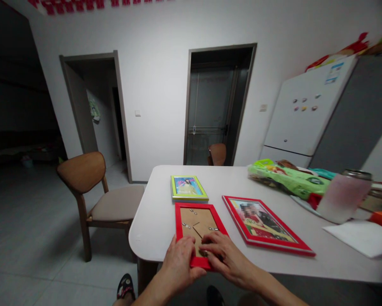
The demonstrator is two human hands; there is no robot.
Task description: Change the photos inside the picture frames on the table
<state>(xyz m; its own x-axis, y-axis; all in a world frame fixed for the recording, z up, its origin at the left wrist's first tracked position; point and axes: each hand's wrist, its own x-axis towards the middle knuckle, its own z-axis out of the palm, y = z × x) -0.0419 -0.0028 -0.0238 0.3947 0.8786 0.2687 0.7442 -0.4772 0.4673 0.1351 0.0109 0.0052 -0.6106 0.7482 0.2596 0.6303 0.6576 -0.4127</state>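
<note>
A red picture frame [221, 223] lies face down at the table's near edge, its brown backing board [199, 216] upward. Small metal clips show near the top and both sides of the board. My left hand [182, 257] grips the frame's lower left side, thumb along the bottom rim. Bent over the lower part of the board is my right hand [224, 255], its thumb and fingers closed on a small metal clip [204, 253] mostly hidden beneath them. A second red frame [246, 233] with a photo lies face up to the right. Behind is a yellow-green frame [191, 198] with a picture.
On the white table [157, 212], a green package [292, 178], a pinkish jar [343, 197] and white paper [363, 238] are at the right. A wooden chair [82, 174] stands left of the table. Beyond it are two doorways and a white fridge [305, 102].
</note>
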